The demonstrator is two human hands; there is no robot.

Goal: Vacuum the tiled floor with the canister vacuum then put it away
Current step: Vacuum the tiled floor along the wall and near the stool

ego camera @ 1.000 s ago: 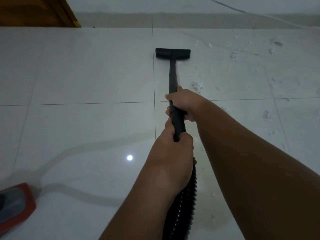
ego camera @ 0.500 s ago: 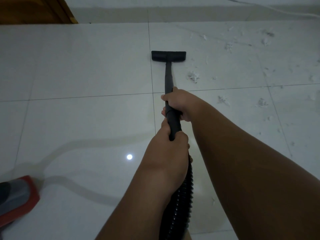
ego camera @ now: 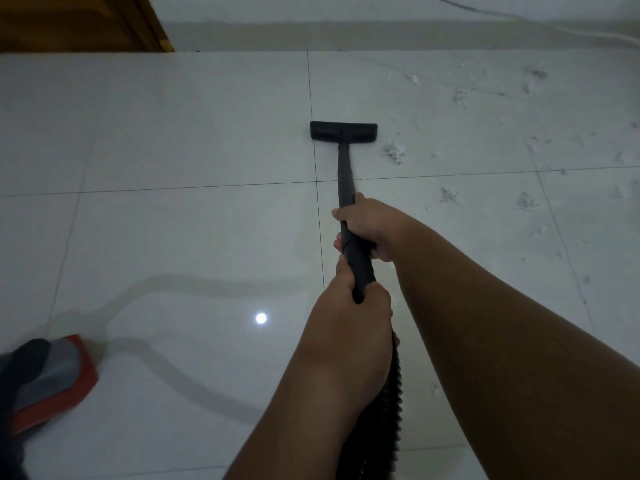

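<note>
Right hand [ego camera: 372, 225] gripping black wand [ego camera: 344, 174] farther up, left hand [ego camera: 349, 317] gripping near end, floor head [ego camera: 343, 131] lying far ahead on tiled floor [ego camera: 173, 133], debris [ego camera: 394, 152] just right.

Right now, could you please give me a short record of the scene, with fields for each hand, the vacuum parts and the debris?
left hand: grips the near end of the wand, by the ribbed hose
right hand: grips the wand farther up
floor head: flat on the tiled floor
debris: white scraps just right of the floor head, more scattered beyond
canister: red and grey, lower left, partly out of frame
</note>
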